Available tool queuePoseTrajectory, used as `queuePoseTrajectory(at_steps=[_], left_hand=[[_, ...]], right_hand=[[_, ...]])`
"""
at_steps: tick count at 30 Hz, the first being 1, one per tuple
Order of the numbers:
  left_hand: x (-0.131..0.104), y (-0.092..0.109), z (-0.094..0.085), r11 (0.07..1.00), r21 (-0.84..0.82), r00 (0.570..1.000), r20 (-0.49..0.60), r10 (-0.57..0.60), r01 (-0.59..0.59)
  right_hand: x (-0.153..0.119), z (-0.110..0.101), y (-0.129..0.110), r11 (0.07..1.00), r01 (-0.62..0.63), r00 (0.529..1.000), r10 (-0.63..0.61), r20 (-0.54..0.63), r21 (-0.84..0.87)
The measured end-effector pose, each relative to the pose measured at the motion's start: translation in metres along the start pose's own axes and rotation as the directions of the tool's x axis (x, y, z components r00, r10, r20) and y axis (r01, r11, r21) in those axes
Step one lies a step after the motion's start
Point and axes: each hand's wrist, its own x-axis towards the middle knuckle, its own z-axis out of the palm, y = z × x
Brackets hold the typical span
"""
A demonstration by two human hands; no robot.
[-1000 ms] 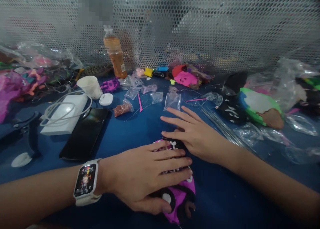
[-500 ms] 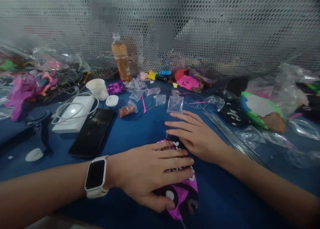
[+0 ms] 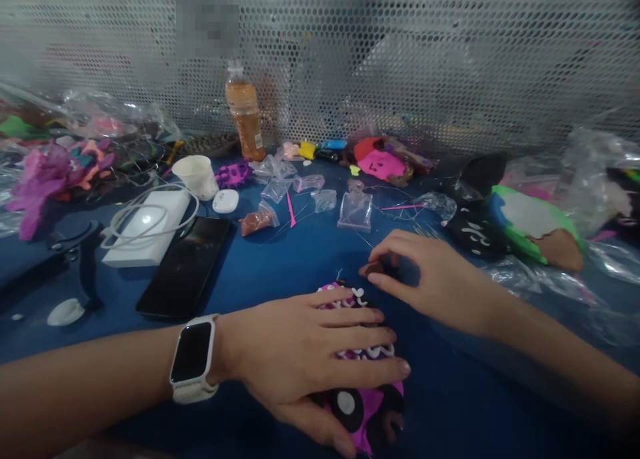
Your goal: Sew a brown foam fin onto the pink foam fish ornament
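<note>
My left hand [image 3: 305, 352] lies flat, fingers spread, on a magenta and black figure with white marks [image 3: 367, 405] at the near middle of the blue table [image 3: 280, 259]. A white smartwatch [image 3: 193, 359] sits on that wrist. My right hand [image 3: 425, 275] is just beyond the figure, fingers curled, pinching a small dark brownish piece [image 3: 373, 269] between thumb and fingertips. The piece is mostly hidden by the fingers.
A black phone [image 3: 185, 265], a white box with a cable [image 3: 145, 229], a paper cup [image 3: 197, 175] and an orange drink bottle [image 3: 245, 119] stand to the left and back. Small clear bags [image 3: 355, 212], colourful clay figures [image 3: 525, 225] and crumpled plastic [image 3: 585, 172] lie around. A perforated metal screen [image 3: 400, 59] closes the back.
My right hand, earlier flat with fingers spread beside the figure, has lifted and curled into a pinch on a small dark piece. The left hand stays pressed on the figure.
</note>
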Motion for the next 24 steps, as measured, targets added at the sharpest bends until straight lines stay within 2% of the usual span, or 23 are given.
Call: queuePoseTrajectory(at_steps=[2, 4, 7, 9, 12, 17, 24], left_hand=[[0.0, 0.0, 0.0, 1.0, -0.002, 1.0, -0.001, 0.002, -0.002], [0.0, 0.0, 0.0, 1.0, 0.003, 1.0, 0.007, 0.0, 0.0], [0.0, 0.0, -0.001, 1.0, 0.017, 1.0, 0.004, 0.008, -0.009], [0.0, -0.001, -0.001, 1.0, 0.023, 1.0, 0.0, 0.02, -0.02], [0.0, -0.001, -0.002, 0.999, 0.031, 0.999, 0.015, 0.043, -0.044], [-0.001, -0.001, -0.001, 0.999, 0.024, 0.999, -0.007, 0.046, -0.045], [-0.001, -0.002, 0.001, 0.999, 0.03, 0.999, -0.01, 0.045, -0.045]], right_hand=[[0.003, 0.002, -0.004, 0.962, -0.084, 0.996, 0.084, 0.013, 0.258], [0.009, 0.008, -0.009, 0.848, -0.131, 0.987, 0.158, -0.01, 0.514], [0.022, 0.02, -0.015, 0.693, -0.118, 0.977, 0.21, -0.043, 0.711], [0.03, 0.026, -0.016, 0.658, -0.121, 0.981, 0.192, -0.01, 0.743], [0.037, 0.029, -0.012, 0.677, -0.116, 0.99, 0.136, 0.032, 0.727], [0.037, 0.03, -0.006, 0.711, -0.081, 0.995, 0.095, 0.019, 0.698], [0.035, 0.035, -0.007, 0.7, -0.051, 0.997, 0.078, -0.005, 0.712]])
